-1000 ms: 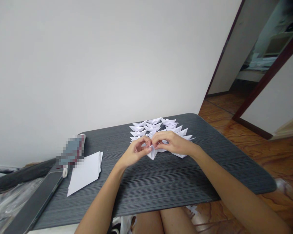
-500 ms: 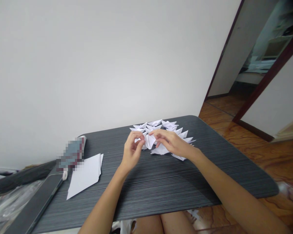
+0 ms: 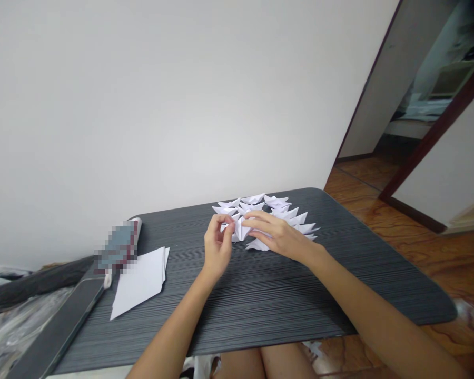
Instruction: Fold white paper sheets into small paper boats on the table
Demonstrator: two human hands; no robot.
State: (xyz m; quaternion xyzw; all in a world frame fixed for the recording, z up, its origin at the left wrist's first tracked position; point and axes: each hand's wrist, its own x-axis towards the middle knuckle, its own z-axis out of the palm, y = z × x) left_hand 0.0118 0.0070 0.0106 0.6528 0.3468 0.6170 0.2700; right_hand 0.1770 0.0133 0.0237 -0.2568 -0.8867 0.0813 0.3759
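My left hand (image 3: pixel 218 239) pinches a white folded paper boat (image 3: pixel 242 229) between thumb and fingers, a little above the table. My right hand (image 3: pixel 274 234) is beside it on the right, fingers stretched toward the paper and apart from one another. Whether its fingertips touch the boat I cannot tell. Behind and around both hands stand several similar white paper boats (image 3: pixel 253 199) in a cluster. Part of that group is hidden by the right hand, with one boat (image 3: pixel 256 245) showing just under its fingers.
The dark ribbed table (image 3: pixel 260 310) stands against a white wall (image 3: pixel 181 105). A stack of white paper sheets (image 3: pixel 140 281) lies at left, by a blurred-out object (image 3: pixel 118 245). Bags (image 3: pixel 16 331) are heaped beyond the left edge. A doorway opens at right.
My right hand's fingers have straightened and loosened from the folded paper boat. My left hand still pinches it. The view has shifted slightly.
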